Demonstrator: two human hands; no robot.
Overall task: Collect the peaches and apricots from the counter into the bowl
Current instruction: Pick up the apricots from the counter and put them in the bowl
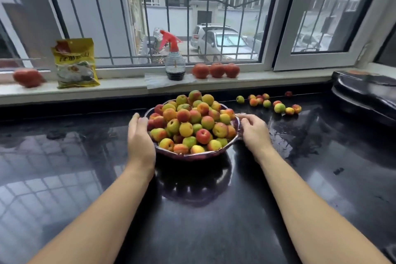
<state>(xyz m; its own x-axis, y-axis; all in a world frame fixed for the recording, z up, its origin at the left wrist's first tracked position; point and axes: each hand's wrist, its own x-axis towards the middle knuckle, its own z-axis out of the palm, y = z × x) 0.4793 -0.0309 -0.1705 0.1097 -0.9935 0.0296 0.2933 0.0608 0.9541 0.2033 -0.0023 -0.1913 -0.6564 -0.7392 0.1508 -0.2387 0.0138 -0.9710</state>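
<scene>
A purple glass bowl [192, 155] stands in the middle of the black counter, heaped high with small red, yellow and green peaches and apricots [190, 123]. My left hand [140, 137] grips the bowl's left rim, fingers curled over the edge. My right hand [254, 129] holds the right rim the same way. Several loose fruits [279, 108] lie on the counter behind and to the right of the bowl, with one dark red fruit [288, 93] farther back.
On the windowsill stand a yellow food packet [75, 63], a spray bottle with a red trigger [174, 60], three tomatoes [216, 70] and one tomato at far left [27, 77]. A black cooktop [364, 92] sits at the right. The counter [64, 167] is glossy and wet.
</scene>
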